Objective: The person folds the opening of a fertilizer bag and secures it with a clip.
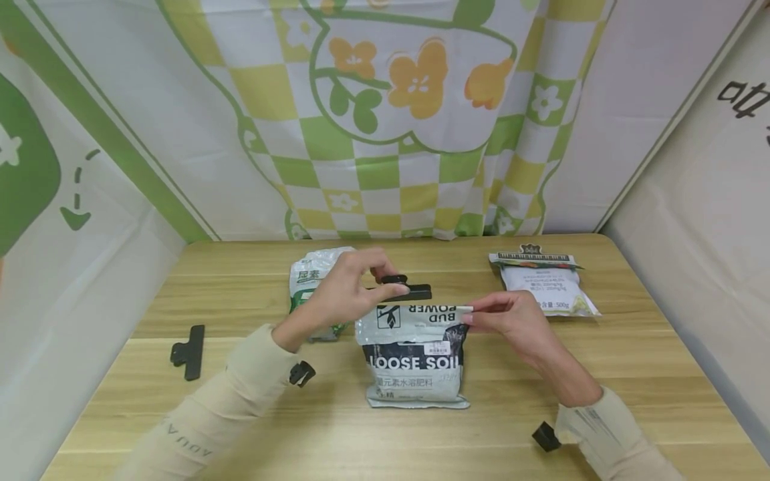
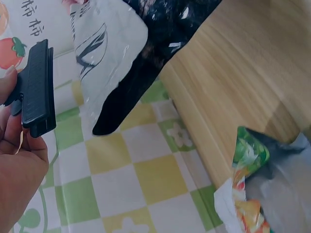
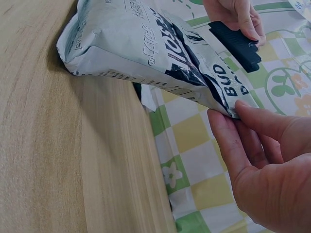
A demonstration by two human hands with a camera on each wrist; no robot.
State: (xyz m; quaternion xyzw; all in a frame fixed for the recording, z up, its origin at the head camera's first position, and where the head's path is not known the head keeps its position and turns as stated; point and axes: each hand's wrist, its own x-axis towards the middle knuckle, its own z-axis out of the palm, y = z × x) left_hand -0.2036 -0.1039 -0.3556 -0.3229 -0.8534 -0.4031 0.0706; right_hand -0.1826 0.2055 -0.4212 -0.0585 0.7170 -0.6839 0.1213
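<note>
Left hand [image 1: 349, 288] pinches black clip [image 1: 420, 292], long axis roughly along the gray bag's [image 1: 415, 391] top edge, just apart from it; right hand [image 1: 511, 324] pinches that edge's right corner, left hand nearer the clip. Gray bag sits mid-tabletop [image 1: 469, 447], reads "LOOSE SOIL", plus upside-down "BUD POWER" up top; white bag [image 1: 535, 284], far right, shows "500g".

The front bag [image 1: 415, 357] was set on the table [image 1: 607, 364], with a left bag [image 1: 305, 275] and a right bag [image 1: 544, 287] placed behind it; a loose clip [image 1: 194, 353] was laid left of all three.
</note>
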